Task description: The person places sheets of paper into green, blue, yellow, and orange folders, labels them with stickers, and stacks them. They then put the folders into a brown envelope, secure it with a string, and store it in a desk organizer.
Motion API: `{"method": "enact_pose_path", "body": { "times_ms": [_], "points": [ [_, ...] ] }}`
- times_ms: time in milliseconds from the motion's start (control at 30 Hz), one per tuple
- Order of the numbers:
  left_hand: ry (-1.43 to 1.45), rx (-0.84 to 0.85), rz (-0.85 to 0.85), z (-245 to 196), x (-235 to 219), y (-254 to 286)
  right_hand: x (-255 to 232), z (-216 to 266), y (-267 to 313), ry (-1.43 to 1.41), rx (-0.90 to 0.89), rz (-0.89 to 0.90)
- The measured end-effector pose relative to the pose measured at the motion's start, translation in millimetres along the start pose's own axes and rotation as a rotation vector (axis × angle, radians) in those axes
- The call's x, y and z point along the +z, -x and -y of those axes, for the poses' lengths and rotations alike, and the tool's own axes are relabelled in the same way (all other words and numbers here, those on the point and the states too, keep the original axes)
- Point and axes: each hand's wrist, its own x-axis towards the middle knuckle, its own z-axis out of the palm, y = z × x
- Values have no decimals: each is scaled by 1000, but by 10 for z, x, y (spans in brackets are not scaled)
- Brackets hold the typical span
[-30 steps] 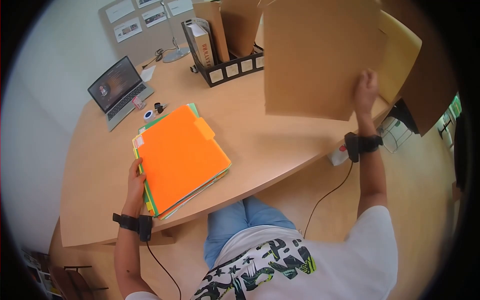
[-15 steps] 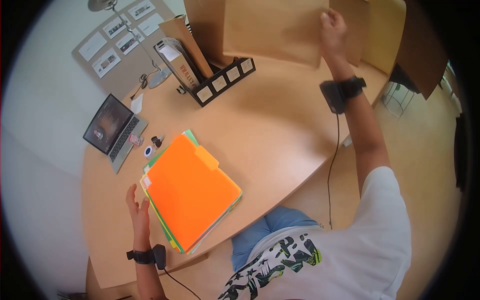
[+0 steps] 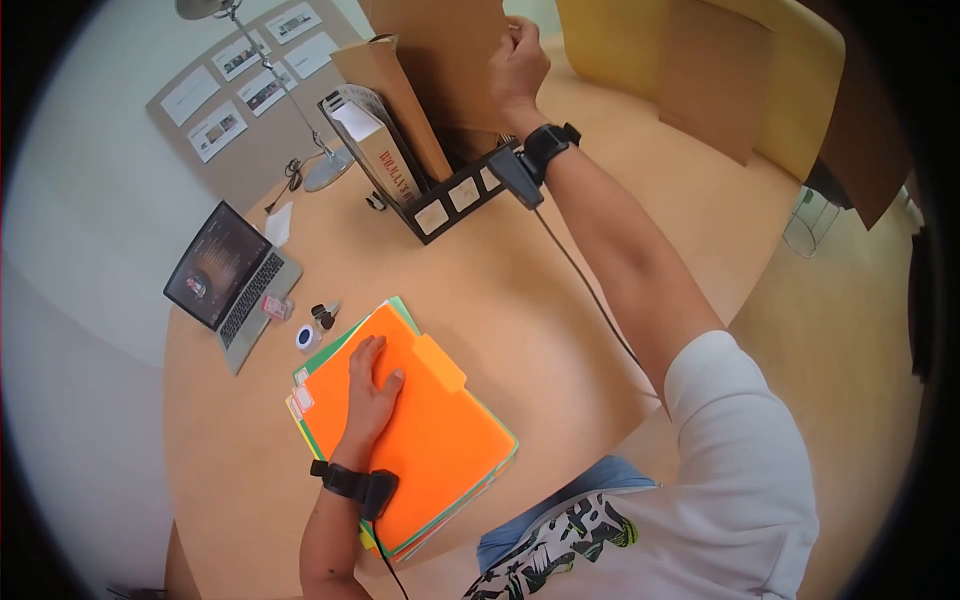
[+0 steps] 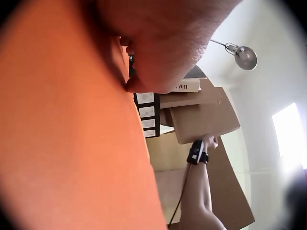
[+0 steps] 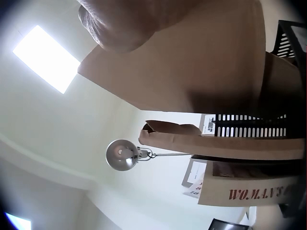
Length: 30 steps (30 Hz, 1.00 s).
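My right hand (image 3: 518, 68) grips the edge of a brown cardboard piece (image 3: 440, 50), which stands at the black file holder (image 3: 450, 207). In the right wrist view, the cardboard (image 5: 192, 62) reaches down toward the holder's slotted side (image 5: 249, 125). Beside it in the holder are a brown paper-covered item (image 3: 405, 110) and a book with red lettering (image 3: 385, 160). My left hand (image 3: 370, 398) rests, fingers loosely bent, on an orange folder (image 3: 440, 440) topping a stack of coloured folders. In the left wrist view, the left hand (image 4: 163, 43) lies against the orange surface (image 4: 67, 129).
A laptop (image 3: 228, 285), a small white round object (image 3: 307, 337) and dark clips (image 3: 323, 316) are left of the stack. A metal lamp (image 3: 328, 170) stands behind. At the back right, another cardboard piece (image 3: 715, 85) leans on a yellow panel (image 3: 800, 110).
My right hand has moved left with the cardboard, to the file holder. My left hand let go of the stack's left edge, lifted away, then came down on the orange folder.
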Motion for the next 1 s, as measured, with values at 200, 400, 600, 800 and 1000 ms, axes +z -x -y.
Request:
{"method": "enact_pose_path", "body": {
  "times_ms": [200,400,600,800,1000],
  "points": [
    [71,-9,-46,-55,22,21,288,-172,282,-27,82,-26],
    [91,-22,-33,-67,20,16,332,-320,530,-184,172,111],
    [44,-1,-17,-73,7,18,-109,-449,544,574,120,828],
    [34,-16,-7,-93,6,17,-130,-706,579,435,-71,736],
    [57,-22,-7,-77,12,13,-109,-758,864,320,-208,606]
  ]
}}
